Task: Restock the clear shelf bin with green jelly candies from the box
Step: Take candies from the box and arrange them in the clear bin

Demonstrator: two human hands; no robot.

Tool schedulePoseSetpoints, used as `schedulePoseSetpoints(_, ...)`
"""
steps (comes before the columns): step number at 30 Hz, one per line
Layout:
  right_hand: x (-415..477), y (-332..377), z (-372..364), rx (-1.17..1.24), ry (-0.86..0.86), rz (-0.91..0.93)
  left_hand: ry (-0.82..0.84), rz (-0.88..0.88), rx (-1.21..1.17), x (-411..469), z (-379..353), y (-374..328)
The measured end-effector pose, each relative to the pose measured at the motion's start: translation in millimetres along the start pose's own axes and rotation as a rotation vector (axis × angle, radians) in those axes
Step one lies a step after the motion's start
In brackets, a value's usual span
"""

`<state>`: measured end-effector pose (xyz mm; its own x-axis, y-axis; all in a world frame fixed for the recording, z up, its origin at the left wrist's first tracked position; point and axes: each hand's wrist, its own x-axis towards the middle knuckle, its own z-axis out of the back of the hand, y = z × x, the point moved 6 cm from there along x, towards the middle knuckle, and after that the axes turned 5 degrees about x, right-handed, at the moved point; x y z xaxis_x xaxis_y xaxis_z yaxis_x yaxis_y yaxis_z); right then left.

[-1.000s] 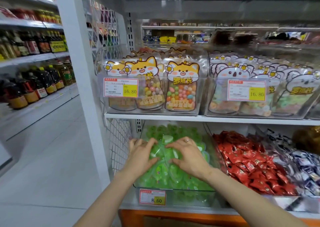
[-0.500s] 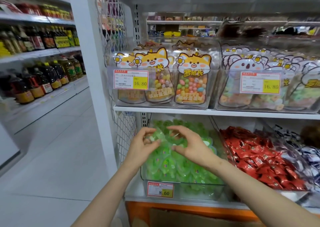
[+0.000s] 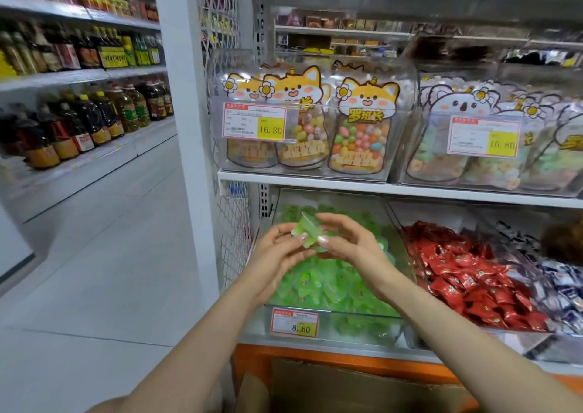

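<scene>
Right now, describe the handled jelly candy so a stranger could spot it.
Below the white shelf sits the clear bin of green jelly candies, left of the red packets. Above its heap, left hand and right hand pinch one candy, the only one lifted clear.

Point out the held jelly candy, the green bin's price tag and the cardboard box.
held jelly candy (image 3: 304, 227), head view, its green middle.
price tag (image 3: 295, 323), head view, label centre.
cardboard box (image 3: 347, 387), head view, brown flap.
</scene>
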<state>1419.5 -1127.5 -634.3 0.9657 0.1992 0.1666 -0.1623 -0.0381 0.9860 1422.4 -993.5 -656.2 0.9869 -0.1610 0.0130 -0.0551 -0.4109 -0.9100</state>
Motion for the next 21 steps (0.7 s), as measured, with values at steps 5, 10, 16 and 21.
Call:
schedulePoseSetpoints(5, -3.4, 11.5, 3.3, -0.237, 0.117, 0.127, 0.098, 0.260, -0.090, -1.8, -10.8, 16.2)
schedulePoseSetpoints(10, -11.0, 10.9, -7.6, -0.485, 0.239, 0.222, 0.001, 0.334, 0.153, -10.7, -5.8, 18.9)
schedulePoseSetpoints(16, -19.1, 7.5, -11.2, -0.736, 0.251, 0.316, -0.030, 0.395, 0.264, -16.2, -4.3, 21.3)
schedulePoseSetpoints(21, -22.1, 9.9, -13.1, -0.825, 0.148, 0.375, -0.046, 0.382, 0.295, -14.4, -4.4, 18.2)
